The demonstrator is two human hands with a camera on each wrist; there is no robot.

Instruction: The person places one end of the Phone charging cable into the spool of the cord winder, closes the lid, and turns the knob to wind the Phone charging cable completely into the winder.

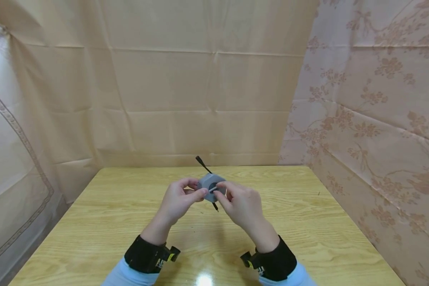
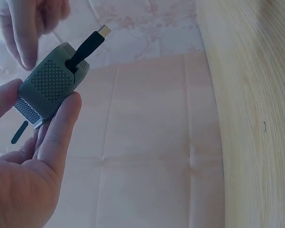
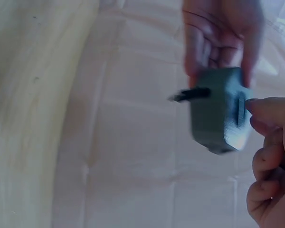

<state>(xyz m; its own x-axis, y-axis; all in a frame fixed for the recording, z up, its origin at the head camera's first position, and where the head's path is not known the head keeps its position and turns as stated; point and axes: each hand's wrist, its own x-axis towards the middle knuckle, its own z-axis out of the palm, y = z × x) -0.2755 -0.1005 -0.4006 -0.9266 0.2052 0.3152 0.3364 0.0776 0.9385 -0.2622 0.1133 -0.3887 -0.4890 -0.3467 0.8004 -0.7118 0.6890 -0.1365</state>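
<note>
Both hands hold a small grey cable winder [image 1: 207, 181] above the table. My left hand [image 1: 178, 198] grips its side between thumb and fingers. In the left wrist view, the winder [image 2: 52, 80] has a diamond-textured side, and a short black cable [image 2: 85, 50] with a metal USB-C type plug sticks out of it. Another black cable end [image 2: 20, 132] pokes out opposite. My right hand [image 1: 244, 201] has thumb and forefinger at the raised bar [image 1: 213, 189] on the winder's round face, pinching it. The right wrist view shows the winder [image 3: 209, 114] blurred, with a right fingertip touching its face.
Beneath the hands lies a light wood-grain table [image 1: 128, 226]. A beige cloth [image 1: 164, 99] hangs behind its far edge, and a flowered cloth [image 1: 361, 119] hangs on the right. Black bands with small cameras circle both wrists.
</note>
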